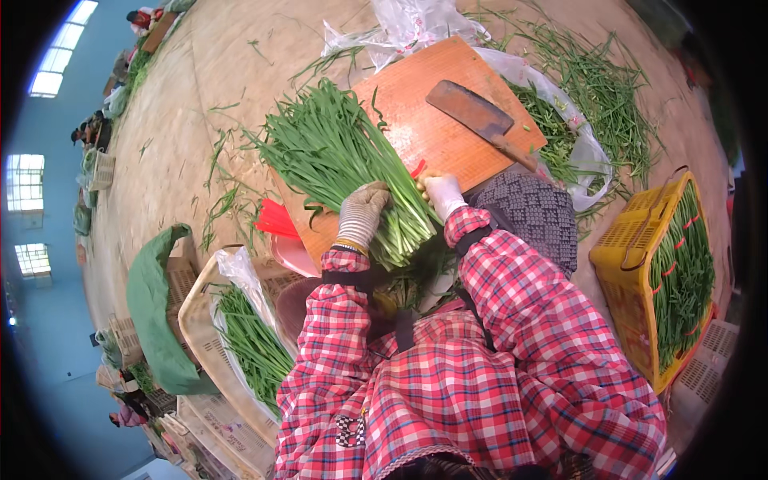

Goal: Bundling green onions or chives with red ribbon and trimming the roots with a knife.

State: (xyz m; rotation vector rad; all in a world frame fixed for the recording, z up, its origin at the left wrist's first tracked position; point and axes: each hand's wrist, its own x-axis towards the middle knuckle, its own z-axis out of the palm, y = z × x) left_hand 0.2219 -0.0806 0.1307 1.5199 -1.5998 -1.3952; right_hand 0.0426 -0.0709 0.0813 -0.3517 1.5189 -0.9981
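A thick bunch of garlic chives (328, 144) lies across the left part of an orange-brown cutting board (408, 96), its pale stem ends pointing toward me. My left hand (364, 214), in a grey striped glove, is closed over the stems. At the bunch's right side, my right hand (442, 194), in a white glove, has its fingers pinched together on a red tie strip (418, 169). A cleaver (472, 110) with a dark, rusty-looking blade rests on the board, its handle toward the right edge. More red strips (276, 218) stick out beside the board at the left.
At right stands a yellow crate (632, 240) of red-tied green bunches. On the left, a pale crate (200, 300) holds loose chives (248, 332) beside a green cloth (160, 320). Plastic sheeting (420, 24) and scattered trimmings (592, 88) lie beyond the board. People sit far left.
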